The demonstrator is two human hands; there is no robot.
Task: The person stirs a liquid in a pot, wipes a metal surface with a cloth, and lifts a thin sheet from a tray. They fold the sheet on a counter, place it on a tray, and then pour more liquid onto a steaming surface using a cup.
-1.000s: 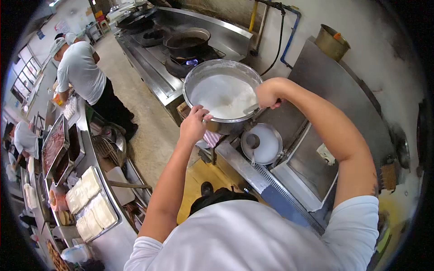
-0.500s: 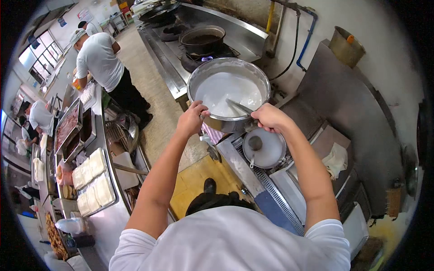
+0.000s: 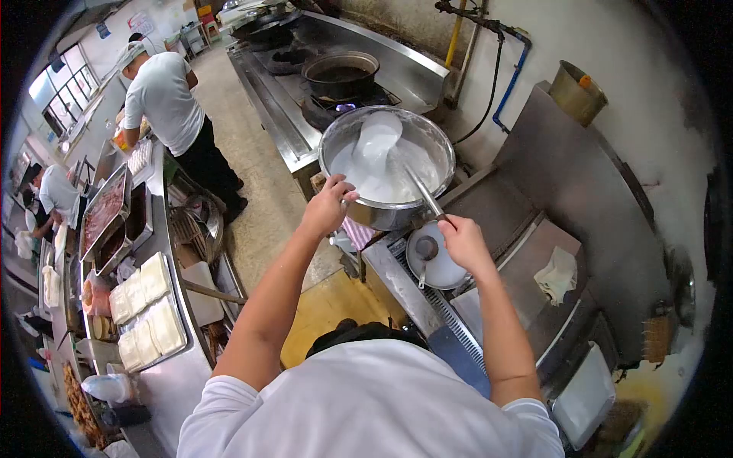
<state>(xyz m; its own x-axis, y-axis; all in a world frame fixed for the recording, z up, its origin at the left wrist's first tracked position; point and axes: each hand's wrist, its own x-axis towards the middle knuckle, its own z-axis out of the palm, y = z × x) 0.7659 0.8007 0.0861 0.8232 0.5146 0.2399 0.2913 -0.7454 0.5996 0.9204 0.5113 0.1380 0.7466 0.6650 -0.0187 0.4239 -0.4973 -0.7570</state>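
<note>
A large steel pot [image 3: 449,172] of white liquid stands in front of me at the end of the stove. My left hand [image 3: 328,206] is closed at its near left rim; the fingertips are partly hidden. In my right hand [image 3: 466,243] is the long handle of a ladle [image 3: 416,179], gripped near its end. The ladle's broad, white-coated bowl is raised above the liquid, inside the pot's far rim. Below the right hand, a smaller pan [image 3: 450,273] with whitish contents holds a small dark ladle [image 3: 427,247].
A dark wok-like pot [image 3: 340,82] sits over a lit burner behind the large pot. On the left counter are trays of white slabs [image 3: 149,305] and a deep tray [image 3: 107,210] of reddish food. A co-worker [image 3: 164,99] bends over that counter. A cloth [image 3: 557,275] lies at right.
The ladle's bowl has come up out of the white liquid toward the pot's far side. My right hand has moved down and back with the handle; my left hand stays at the rim.
</note>
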